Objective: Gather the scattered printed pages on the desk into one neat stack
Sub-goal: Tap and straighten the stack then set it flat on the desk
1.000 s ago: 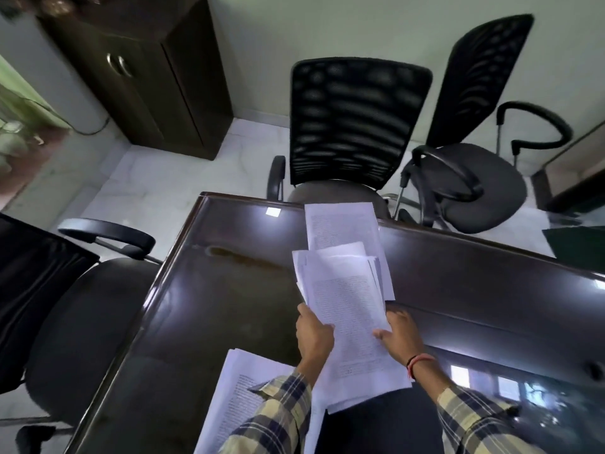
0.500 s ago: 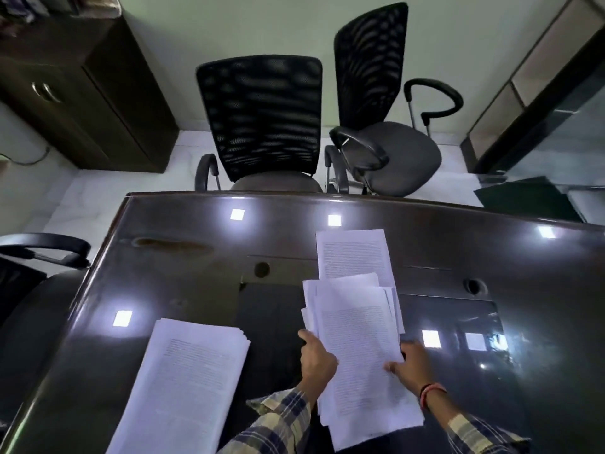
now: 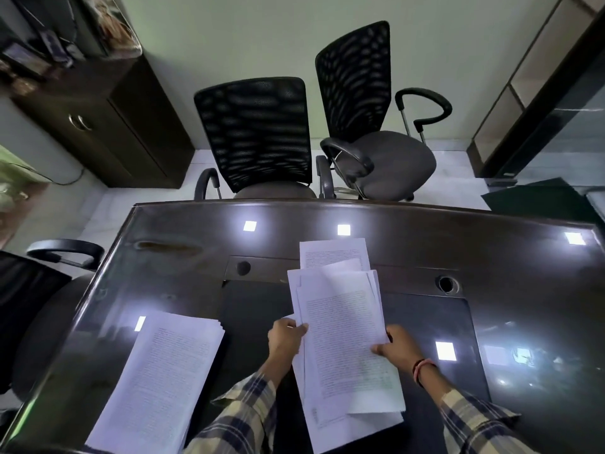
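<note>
A loose bundle of printed pages [image 3: 343, 335] lies uneven on the dark glossy desk [image 3: 183, 283] in front of me. My left hand [image 3: 284, 339] grips its left edge and my right hand [image 3: 397, 347] grips its right edge, thumb on the top sheet. One single printed page [image 3: 334, 252] lies flat just beyond the bundle, partly covered by it. A thicker stack of printed pages [image 3: 160, 385] rests at the near left of the desk, apart from both hands.
Two black mesh office chairs [image 3: 255, 132] [image 3: 370, 119] stand behind the desk's far edge, and a third chair [image 3: 29, 309] sits to the left. A dark cabinet [image 3: 108, 119] stands at back left. Cable holes [image 3: 447, 285] mark the desk.
The view has swung right and steadied, bringing the left stack fully into sight. Both hands stay on the bundle; its sheets look slightly more fanned out.
</note>
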`<state>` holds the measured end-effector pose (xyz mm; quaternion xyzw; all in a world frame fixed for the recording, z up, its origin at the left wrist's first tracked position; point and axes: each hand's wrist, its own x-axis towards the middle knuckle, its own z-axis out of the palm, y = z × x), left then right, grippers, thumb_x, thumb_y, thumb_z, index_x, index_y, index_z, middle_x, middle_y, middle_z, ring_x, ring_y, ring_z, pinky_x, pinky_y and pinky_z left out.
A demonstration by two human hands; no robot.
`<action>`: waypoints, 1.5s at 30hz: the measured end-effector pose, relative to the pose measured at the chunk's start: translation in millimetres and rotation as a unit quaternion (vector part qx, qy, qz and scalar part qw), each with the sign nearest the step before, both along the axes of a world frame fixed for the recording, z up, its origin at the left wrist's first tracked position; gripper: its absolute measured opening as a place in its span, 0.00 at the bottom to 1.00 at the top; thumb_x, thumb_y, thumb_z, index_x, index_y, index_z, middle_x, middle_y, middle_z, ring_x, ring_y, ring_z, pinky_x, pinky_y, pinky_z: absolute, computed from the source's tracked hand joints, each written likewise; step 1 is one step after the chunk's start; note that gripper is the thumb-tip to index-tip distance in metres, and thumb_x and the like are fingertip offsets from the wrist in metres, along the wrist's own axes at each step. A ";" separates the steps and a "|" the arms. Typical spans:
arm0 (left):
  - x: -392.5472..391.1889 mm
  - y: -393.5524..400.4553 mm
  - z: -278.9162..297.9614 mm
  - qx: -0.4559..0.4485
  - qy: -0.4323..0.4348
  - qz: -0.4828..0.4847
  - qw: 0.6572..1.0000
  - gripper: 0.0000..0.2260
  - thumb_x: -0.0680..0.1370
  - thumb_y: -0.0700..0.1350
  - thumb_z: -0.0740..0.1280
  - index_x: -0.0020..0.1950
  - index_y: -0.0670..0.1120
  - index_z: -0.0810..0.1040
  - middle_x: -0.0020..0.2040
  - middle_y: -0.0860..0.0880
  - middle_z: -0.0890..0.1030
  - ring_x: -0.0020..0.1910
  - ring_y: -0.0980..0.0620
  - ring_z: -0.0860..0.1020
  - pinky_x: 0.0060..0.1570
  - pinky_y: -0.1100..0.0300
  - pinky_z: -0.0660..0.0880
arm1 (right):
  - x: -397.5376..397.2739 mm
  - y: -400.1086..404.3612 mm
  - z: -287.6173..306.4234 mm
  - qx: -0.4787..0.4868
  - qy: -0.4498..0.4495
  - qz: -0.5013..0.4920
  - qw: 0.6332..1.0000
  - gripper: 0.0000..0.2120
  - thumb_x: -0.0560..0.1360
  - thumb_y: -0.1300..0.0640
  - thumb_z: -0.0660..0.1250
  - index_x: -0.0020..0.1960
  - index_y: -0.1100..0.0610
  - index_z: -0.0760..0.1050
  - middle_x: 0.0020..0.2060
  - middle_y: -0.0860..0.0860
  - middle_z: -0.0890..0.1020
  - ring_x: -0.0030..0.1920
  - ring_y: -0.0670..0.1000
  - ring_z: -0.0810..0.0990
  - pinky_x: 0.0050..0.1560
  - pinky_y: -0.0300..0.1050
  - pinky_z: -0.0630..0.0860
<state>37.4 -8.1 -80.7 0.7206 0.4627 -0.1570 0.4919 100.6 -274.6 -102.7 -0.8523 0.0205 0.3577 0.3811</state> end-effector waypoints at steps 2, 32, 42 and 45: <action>10.9 3.9 2.1 0.000 0.002 -0.004 1.000 0.08 0.78 0.42 0.73 0.41 0.42 0.78 0.44 0.45 0.83 0.34 0.49 0.79 0.36 0.56 0.80 | 5.6 0.2 -2.0 0.005 -0.001 -0.004 1.000 0.07 0.72 0.61 0.77 0.47 0.60 0.81 0.44 0.52 0.87 0.44 0.50 0.85 0.38 0.38 0.76; 70.0 34.9 -46.1 -0.075 -0.032 0.042 0.996 0.13 0.79 0.50 0.73 0.40 0.43 0.77 0.38 0.45 0.77 0.37 0.49 0.74 0.37 0.55 0.75 | 87.0 42.0 -24.4 0.206 0.154 -0.178 0.950 0.15 0.75 0.61 0.75 0.61 0.62 0.80 0.54 0.56 0.87 0.55 0.59 0.86 0.59 0.60 0.81; -5.6 6.0 -36.7 0.029 0.132 0.082 0.987 0.23 0.79 0.50 0.69 0.69 0.39 0.73 0.70 0.38 0.71 0.67 0.37 0.73 0.62 0.46 0.74 | 15.4 25.7 -55.0 -0.084 0.071 0.034 0.993 0.19 0.63 0.55 0.80 0.49 0.59 0.77 0.49 0.56 0.84 0.50 0.59 0.83 0.54 0.56 0.81; -21.0 -18.9 -21.7 0.016 0.152 0.080 0.985 0.27 0.79 0.44 0.68 0.75 0.38 0.65 0.74 0.37 0.64 0.71 0.36 0.68 0.67 0.44 0.73 | -5.5 39.9 -44.0 -0.192 -0.006 0.083 0.978 0.33 0.64 0.52 0.80 0.62 0.58 0.67 0.60 0.58 0.72 0.57 0.62 0.78 0.57 0.50 0.77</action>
